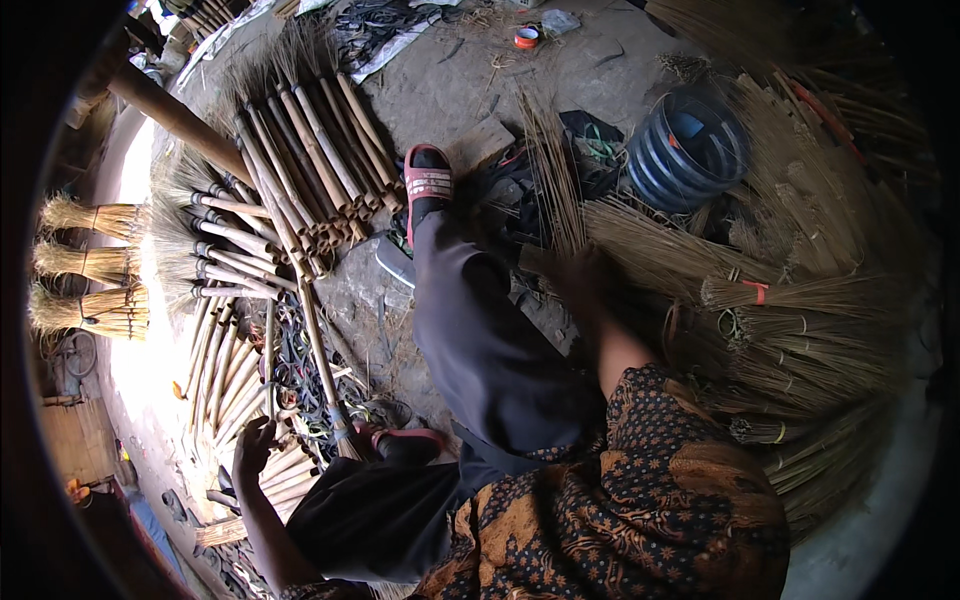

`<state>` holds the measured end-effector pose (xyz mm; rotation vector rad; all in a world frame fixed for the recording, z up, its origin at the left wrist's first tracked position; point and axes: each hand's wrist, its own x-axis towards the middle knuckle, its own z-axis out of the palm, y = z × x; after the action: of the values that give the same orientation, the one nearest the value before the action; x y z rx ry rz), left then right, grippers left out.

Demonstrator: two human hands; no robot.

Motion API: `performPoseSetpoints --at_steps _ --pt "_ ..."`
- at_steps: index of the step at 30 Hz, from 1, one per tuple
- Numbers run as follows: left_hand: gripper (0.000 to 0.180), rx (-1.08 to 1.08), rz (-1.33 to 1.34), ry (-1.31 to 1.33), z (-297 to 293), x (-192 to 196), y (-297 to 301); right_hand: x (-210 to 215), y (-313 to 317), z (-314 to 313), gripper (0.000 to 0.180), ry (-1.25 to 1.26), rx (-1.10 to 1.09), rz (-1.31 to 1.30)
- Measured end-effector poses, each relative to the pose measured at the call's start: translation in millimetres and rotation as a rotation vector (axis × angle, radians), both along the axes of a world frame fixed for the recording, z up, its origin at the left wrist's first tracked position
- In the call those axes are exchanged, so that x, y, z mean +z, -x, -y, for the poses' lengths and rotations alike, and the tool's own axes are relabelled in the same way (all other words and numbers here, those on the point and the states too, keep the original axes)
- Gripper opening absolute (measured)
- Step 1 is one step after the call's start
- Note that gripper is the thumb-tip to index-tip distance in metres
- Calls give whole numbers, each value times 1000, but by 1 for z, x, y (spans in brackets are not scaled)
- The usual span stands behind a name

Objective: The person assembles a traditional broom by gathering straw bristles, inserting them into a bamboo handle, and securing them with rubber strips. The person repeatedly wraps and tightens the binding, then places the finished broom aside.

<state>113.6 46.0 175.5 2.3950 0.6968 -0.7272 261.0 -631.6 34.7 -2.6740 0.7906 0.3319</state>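
Observation:
My right hand [580,280], dark and smeared, is closed at the near end of a bundle of thin broom stalks [552,180] that points away from me. My left hand [255,445] is at the lower left, its fingers bent around the near end of a thin pale stick [269,345]. Beside it lie cut bamboo lengths [225,385] and a tangle of dark strips [300,375]. A long-handled broom [318,345] rests between my left hand and my leg, its bristles toward me.
Finished brooms with bamboo handles [320,150] lie in rows at the far left. Tied stalk bundles [800,330] are heaped on the right, beside a blue ribbed bucket [688,150]. An orange tape roll [526,37] lies far off. My sandalled foot [428,180] is stretched forward.

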Motion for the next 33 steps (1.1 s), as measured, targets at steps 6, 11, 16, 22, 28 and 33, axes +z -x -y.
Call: performPoseSetpoints --at_steps 6,11,16,22,28,33 --pt "63 118 -72 75 -3 3 17 -56 -14 -14 73 206 11 10" --pt "62 154 -60 109 -4 1 12 -54 -27 8 69 12 -234 2" --pt "62 160 -59 108 -8 -5 1 -36 -16 55 56 -176 -174 241" --pt "60 113 -23 91 -10 -8 -4 25 36 115 45 243 -67 181" --pt "61 207 36 132 -10 12 6 29 64 123 57 311 -81 -15" --pt "64 424 233 267 -33 24 43 11 53 122 76 233 -82 54"
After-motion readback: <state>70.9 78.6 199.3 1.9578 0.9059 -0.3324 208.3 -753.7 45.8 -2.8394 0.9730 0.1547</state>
